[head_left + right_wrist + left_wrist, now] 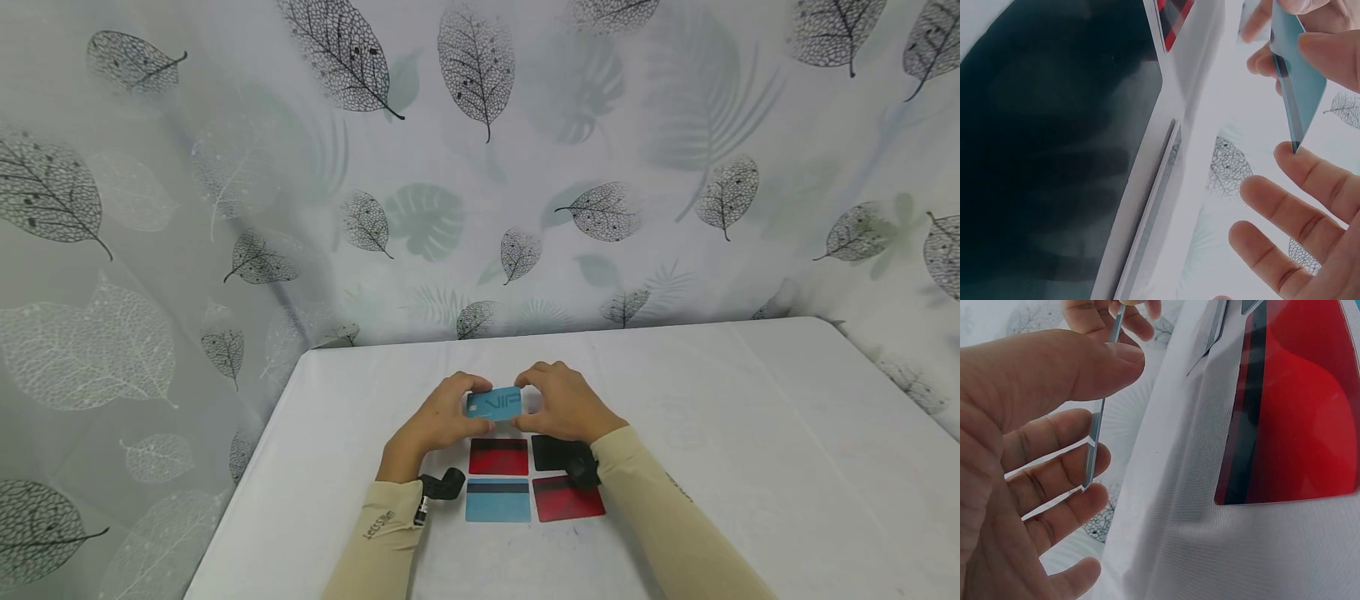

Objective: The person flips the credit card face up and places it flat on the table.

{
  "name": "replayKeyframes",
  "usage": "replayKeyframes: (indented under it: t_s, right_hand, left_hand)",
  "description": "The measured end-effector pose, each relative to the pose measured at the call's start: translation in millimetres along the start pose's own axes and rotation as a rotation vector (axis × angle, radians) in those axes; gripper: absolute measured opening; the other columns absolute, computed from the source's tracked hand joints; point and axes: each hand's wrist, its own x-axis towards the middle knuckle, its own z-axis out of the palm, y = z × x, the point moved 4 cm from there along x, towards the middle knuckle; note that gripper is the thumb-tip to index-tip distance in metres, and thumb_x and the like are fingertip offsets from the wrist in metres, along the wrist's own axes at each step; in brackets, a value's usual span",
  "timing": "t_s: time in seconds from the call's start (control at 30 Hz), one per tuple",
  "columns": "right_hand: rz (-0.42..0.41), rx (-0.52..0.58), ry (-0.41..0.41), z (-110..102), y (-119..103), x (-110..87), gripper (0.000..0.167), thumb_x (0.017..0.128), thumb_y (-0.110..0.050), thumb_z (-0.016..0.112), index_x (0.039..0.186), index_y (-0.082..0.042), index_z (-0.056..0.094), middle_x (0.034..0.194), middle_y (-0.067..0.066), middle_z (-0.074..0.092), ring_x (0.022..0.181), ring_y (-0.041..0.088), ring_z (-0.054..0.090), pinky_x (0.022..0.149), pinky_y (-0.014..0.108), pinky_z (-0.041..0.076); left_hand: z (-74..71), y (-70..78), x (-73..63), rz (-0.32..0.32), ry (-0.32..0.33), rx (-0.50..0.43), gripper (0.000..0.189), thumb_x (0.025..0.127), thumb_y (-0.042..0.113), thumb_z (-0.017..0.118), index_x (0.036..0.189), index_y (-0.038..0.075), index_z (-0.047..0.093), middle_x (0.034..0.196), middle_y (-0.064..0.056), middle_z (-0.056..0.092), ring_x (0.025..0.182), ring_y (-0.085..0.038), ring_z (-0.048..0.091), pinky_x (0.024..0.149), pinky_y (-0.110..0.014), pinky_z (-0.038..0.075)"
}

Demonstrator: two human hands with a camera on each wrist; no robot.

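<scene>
A blue card (495, 404) with mirrored-looking or inverted lettering and a small pale chip is held up above the white table. My left hand (441, 414) grips its left end, thumb on the near side and fingers behind, as the left wrist view shows; there the card (1095, 440) appears almost edge-on. At the right end, my right hand (566, 404) pinches the card between thumb and a fingertip at its corner. In the right wrist view the card's (1304, 75) dark stripe shows, and the other right fingers spread away from it.
Below the hands lie a red card (498, 457), a light blue card (498, 502), a second red card (566, 504) and a black card (550, 452), partly covered by the right wrist. A thin flat edge (1147, 212) shows beyond the black card. Leaf-patterned cloth (480, 167) hangs behind the table.
</scene>
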Motion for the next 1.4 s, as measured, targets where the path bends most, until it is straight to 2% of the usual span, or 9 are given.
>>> replayKeyframes:
  t_s: [0.5,0.8,1.0,1.4]
  right_hand:
    - [0.027,-0.046,-0.054,5.7,-1.4,0.4,0.048,0.081,-0.040,0.081,0.119,-0.011,0.073,0.121,0.008,0.070,0.103,0.029,0.061,0.091,0.052,0.054]
    - [0.030,-0.062,-0.056,2.9,-1.5,7.0,0.050,0.082,-0.041,0.080,0.120,-0.010,0.072,0.121,0.009,0.069,0.103,0.030,0.061,0.092,0.052,0.054]
    - [0.056,-0.062,-0.072,6.1,-1.9,6.1,0.052,0.083,-0.042,0.079,0.123,-0.010,0.072,0.124,0.010,0.069,0.105,0.030,0.061,0.095,0.052,0.054]
    - [0.038,-0.092,-0.066,10.2,0.4,6.0,0.054,0.083,-0.043,0.080,0.126,-0.010,0.071,0.123,0.011,0.069,0.105,0.031,0.061,0.093,0.052,0.054]
  left_hand:
    - [-0.4,0.3,0.4,0.013,-0.003,0.072,0.053,0.085,0.022,0.083,0.134,0.008,0.065,0.131,-0.007,0.062,0.113,-0.022,0.056,0.100,-0.043,0.051]
    - [-6.5,3.3,3.3,0.015,0.014,0.099,0.053,0.084,0.023,0.083,0.133,0.008,0.066,0.131,-0.007,0.062,0.111,-0.023,0.056,0.098,-0.043,0.051]
    - [-5.9,3.5,2.6,0.008,0.011,0.116,0.053,0.084,0.023,0.083,0.132,0.009,0.066,0.130,-0.006,0.063,0.111,-0.022,0.056,0.097,-0.042,0.050]
    - [-4.4,6.5,1.1,0.022,0.018,0.152,0.051,0.085,0.024,0.083,0.131,0.008,0.066,0.130,-0.006,0.063,0.112,-0.022,0.056,0.098,-0.042,0.050]
